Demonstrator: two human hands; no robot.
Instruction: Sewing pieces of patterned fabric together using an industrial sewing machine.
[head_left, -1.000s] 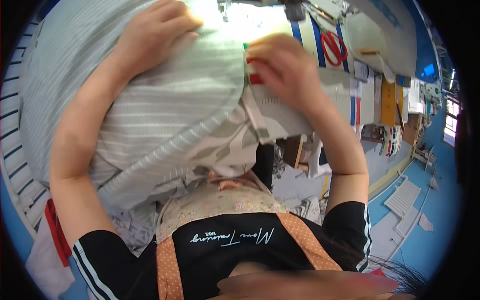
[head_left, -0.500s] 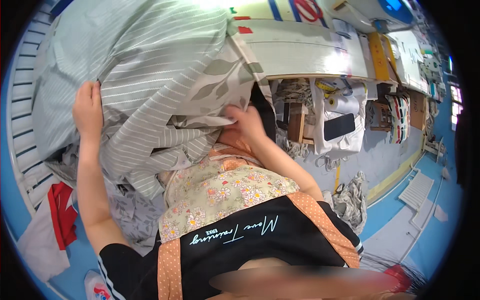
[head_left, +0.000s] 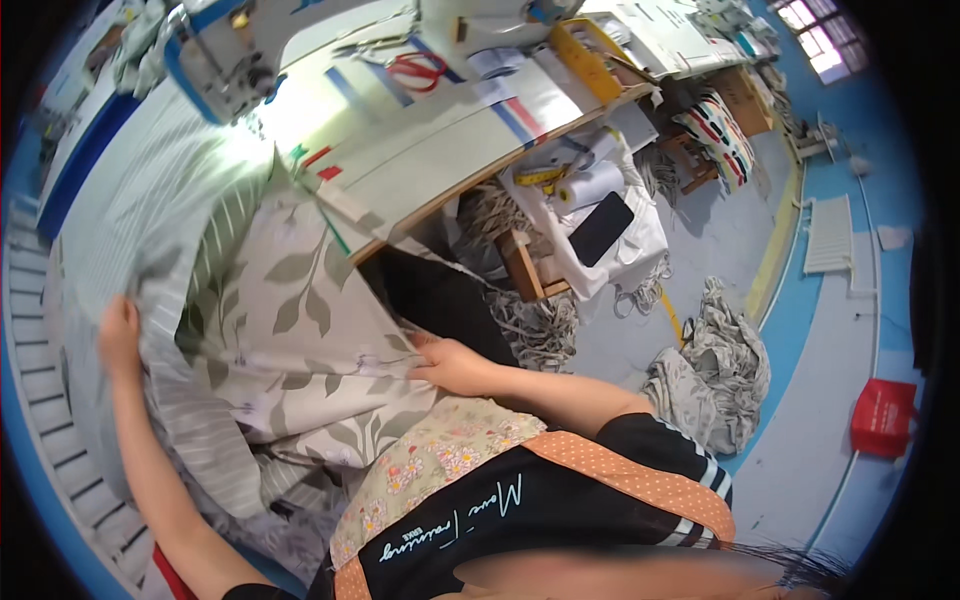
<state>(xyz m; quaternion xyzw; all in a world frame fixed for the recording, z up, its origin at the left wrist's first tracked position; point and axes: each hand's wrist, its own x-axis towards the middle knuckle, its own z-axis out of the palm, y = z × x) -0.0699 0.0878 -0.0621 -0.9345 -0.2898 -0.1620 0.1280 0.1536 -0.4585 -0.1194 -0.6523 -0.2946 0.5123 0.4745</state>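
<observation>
A large piece of fabric, grey-green with white stripes point(head_left: 130, 190) on one face and beige with a leaf print point(head_left: 285, 290) on the other, hangs from the sewing table over my lap. My left hand point(head_left: 120, 338), closed, grips the striped part at the far left; its fingertips are partly hidden. The edge of the leaf-print part is pinched in my right hand point(head_left: 455, 367), just below the table's front edge. Toward the back, the fabric runs up beneath the lit head of a sewing machine point(head_left: 225, 65).
On the table point(head_left: 420, 170) lie red-handled scissors point(head_left: 418, 72) and a yellow box point(head_left: 588, 65). Below it, a white-lined container point(head_left: 645, 240) holds a phone point(head_left: 600, 228), a thread cone point(head_left: 590, 187) and a tape measure point(head_left: 538, 177). Crumpled fabric point(head_left: 715, 365) lies on the floor. A slatted rack point(head_left: 60, 420) stands left.
The view has swung right, bringing the sewing machine into sight. More of the leaf-print face now lies spread out between my hands. My right hand has shifted along to the fabric's edge.
</observation>
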